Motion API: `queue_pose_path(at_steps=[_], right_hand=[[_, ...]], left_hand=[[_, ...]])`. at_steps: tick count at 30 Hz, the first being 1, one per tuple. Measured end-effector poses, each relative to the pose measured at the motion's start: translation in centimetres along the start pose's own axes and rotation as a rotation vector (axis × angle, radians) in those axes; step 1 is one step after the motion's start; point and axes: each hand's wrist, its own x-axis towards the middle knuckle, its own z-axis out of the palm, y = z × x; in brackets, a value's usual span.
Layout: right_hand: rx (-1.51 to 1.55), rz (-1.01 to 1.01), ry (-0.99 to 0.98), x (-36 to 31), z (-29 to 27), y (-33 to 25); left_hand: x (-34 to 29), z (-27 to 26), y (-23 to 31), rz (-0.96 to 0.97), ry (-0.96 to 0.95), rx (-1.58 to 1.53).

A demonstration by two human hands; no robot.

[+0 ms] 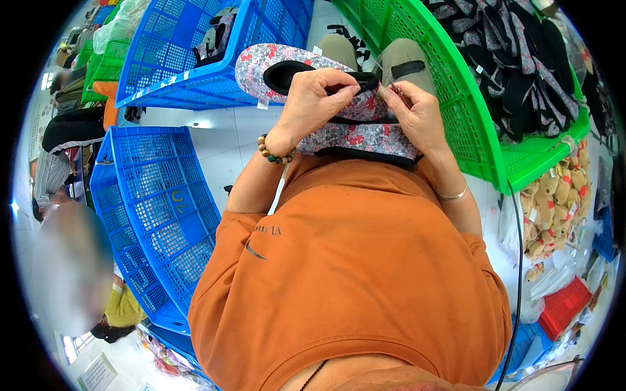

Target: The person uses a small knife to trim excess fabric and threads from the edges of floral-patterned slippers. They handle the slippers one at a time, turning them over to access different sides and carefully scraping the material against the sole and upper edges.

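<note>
Across my lap lies a padded floral fabric piece [261, 60] in grey and red, with a rounded end and a black-edged opening. My left hand [313, 98], wearing a beaded bracelet, pinches its black edging between thumb and fingers. Close by on the right, my right hand [414, 111] is closed around a thin dark metal tool [393, 85] whose kind I cannot make out; its tip points at the edging. A second floral band [358, 138] with black trim rests below, against my orange shirt.
A green crate [482, 130] on the right holds many black and floral pieces [521, 65]. Blue crates [169, 208] stand at the left, one at the upper left with a few pieces inside. Tan plush toys [554, 202] are heaped at right. A black cable [520, 260] hangs nearby.
</note>
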Motion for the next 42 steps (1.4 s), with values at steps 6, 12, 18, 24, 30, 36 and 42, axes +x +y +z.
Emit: queue_pose_path(at_steps=[6, 12, 18, 24, 30, 36, 42], right_hand=[[-0.163, -0.149, 0.026, -0.2, -0.4, -0.1], [-0.511, -0.363, 0.091, -0.2, -1.2, -0.1], [-0.641, -0.459, 0.135, 0.0, -1.3, 0.3], [-0.676, -0.506, 0.148, 0.5, -1.3, 0.3], [-0.490, -0.446, -0.036, 0.1, -1.2, -0.4], [-0.569, -0.331, 0.117, -0.1, -2.4, 0.0], [-0.625, -0.318, 0.152, -0.2, -2.0, 0.1]], left_hand=[[-0.1, -0.3, -0.8, 0.001, 0.051, 0.019], [-0.3, -0.9, -1.7, 0.141, -0.023, 0.071], [0.3, -1.0, -2.4, 0.037, -0.093, -0.042], [0.5, -0.9, -2.4, 0.019, -0.095, -0.048], [0.5, -0.9, -2.3, -0.023, -0.106, -0.032], [0.3, -0.9, -2.3, 0.009, -0.100, -0.053], [0.3, -0.8, -2.0, 0.000, -0.085, -0.028]])
